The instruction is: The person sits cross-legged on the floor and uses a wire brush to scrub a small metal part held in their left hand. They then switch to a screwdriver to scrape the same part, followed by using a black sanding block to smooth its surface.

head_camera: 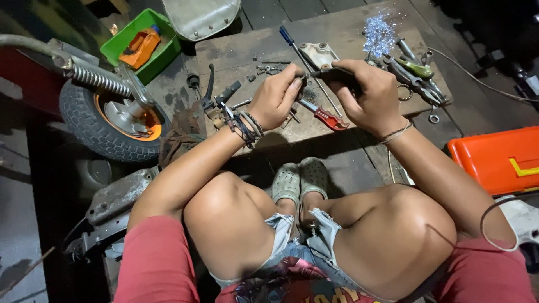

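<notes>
1. The crate in the upper left is bright green, with an orange part inside.
2. The pliers at the centre have red handles.
3. The toolbox at the right edge is orange.
4. The tyre at the left is black, with an orange rim.
5. The clogs are grey-green.

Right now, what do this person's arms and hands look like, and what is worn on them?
Both arms are bare below short red sleeves. The left hand has a stack of dark braided and beaded bracelets at its wrist. The right hand has a thin cord bracelet at its wrist. No gloves or rings show.
</notes>
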